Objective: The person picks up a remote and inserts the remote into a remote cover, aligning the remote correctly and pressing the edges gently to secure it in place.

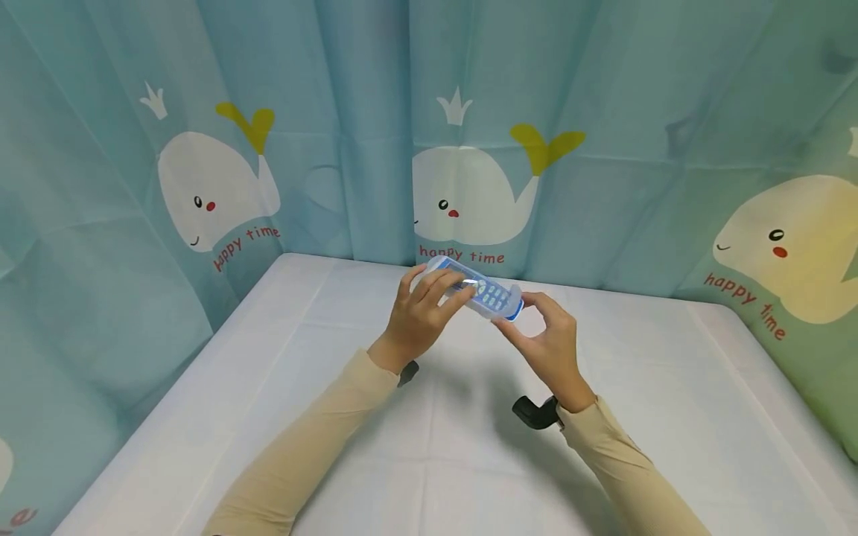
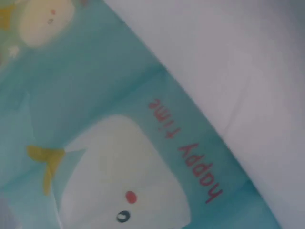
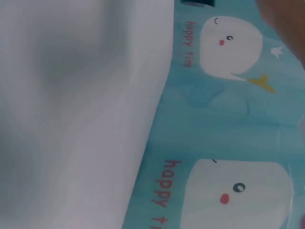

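A blue toy phone (image 1: 497,295) with pale buttons and a translucent edge is held in the air over the white table, tilted down to the right. At its upper left end my left hand (image 1: 424,307) grips it, the fingers bent over its face and partly hiding the screen area. My right hand (image 1: 553,346) pinches the lower right end between thumb and forefinger. Neither wrist view shows the phone. Part of an arm or hand (image 3: 286,24) enters the right wrist view at the upper right, blurred; which part it is I cannot tell.
A white-covered table (image 1: 375,476) lies below both hands. Blue curtains (image 1: 362,89) printed with white whales stand along its back and sides. A black wrist mount (image 1: 534,412) juts from the right wrist; another (image 1: 407,374) is under the left.
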`<state>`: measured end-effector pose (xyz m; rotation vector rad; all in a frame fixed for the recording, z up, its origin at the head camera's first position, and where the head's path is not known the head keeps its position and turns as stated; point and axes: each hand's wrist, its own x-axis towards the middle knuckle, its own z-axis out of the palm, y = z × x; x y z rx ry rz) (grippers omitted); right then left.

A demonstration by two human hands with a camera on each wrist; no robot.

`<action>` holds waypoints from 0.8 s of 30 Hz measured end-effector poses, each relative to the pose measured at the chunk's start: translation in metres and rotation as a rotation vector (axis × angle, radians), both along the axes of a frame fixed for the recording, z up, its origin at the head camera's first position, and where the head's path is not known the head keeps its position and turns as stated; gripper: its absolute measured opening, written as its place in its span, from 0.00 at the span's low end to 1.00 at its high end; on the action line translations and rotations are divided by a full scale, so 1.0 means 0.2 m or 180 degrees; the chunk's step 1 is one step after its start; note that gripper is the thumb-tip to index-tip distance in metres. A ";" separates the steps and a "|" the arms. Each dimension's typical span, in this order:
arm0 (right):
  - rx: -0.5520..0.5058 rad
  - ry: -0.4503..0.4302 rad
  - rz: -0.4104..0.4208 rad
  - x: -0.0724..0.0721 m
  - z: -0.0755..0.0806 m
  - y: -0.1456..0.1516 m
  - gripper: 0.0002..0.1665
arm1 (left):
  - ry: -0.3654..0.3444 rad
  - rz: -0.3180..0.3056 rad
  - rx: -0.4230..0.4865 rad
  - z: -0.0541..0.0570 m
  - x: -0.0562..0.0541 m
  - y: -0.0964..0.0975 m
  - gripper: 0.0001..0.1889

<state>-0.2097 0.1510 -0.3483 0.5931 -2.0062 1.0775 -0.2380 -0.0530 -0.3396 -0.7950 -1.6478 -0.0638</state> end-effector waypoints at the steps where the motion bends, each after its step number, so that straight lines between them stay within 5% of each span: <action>1: -0.0027 -0.0135 0.0013 0.00 0.00 0.00 0.23 | 0.0014 0.0010 -0.0029 0.01 0.00 0.00 0.14; 4: -0.0138 -0.0511 -0.0026 0.00 0.02 0.01 0.17 | -0.0007 -0.0003 -0.0174 0.04 0.00 0.00 0.15; 8: -0.0038 -0.0813 -0.0077 0.00 0.05 0.02 0.29 | -0.0322 -0.0075 -0.0370 0.06 0.01 0.00 0.18; 11: 0.0380 -0.0609 -0.0164 -0.01 0.05 0.06 0.33 | -0.0942 -0.0242 -0.0355 0.09 0.01 -0.02 0.17; 14: 0.0831 -0.0056 -0.0206 -0.01 0.05 0.10 0.32 | -0.1794 -0.0467 -0.0225 0.11 0.02 -0.03 0.16; 19: 0.1410 0.0708 0.0053 -0.03 0.05 0.14 0.32 | -0.3166 -0.0744 -0.0029 0.15 0.02 -0.06 0.17; 24: 0.1734 0.0912 0.0198 -0.04 0.06 0.15 0.40 | -0.3933 -0.0958 0.0081 0.17 0.02 -0.07 0.19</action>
